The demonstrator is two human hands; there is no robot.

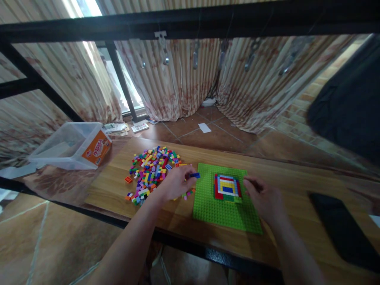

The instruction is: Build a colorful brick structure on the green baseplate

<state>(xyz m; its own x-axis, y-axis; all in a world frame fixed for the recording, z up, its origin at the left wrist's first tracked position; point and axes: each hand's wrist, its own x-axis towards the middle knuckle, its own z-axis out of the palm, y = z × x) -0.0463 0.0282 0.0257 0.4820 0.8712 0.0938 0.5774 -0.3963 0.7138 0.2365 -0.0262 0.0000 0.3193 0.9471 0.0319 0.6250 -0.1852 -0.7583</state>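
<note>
My left hand (179, 181) pinches a dark blue toy brick (194, 175) at the left edge of the green baseplate (208, 215). On that plate sits a flat square of bricks (228, 187) in red, white, light blue, yellow and blue, one frame inside another. My right hand (261, 192) hovers at the plate's right edge, thumb and fingers closed together. Whether anything is between them is hidden. Loose bricks (150, 170) of many colours lie heaped behind and beside my left hand, which covers part of the heap.
A clear plastic box (68, 146) with an orange label stands at the far left. On the right of the wooden table (299, 225) lies a black flat object (341, 227). A black metal bar (190, 23) with hanging clips crosses above, before striped curtains (178, 83).
</note>
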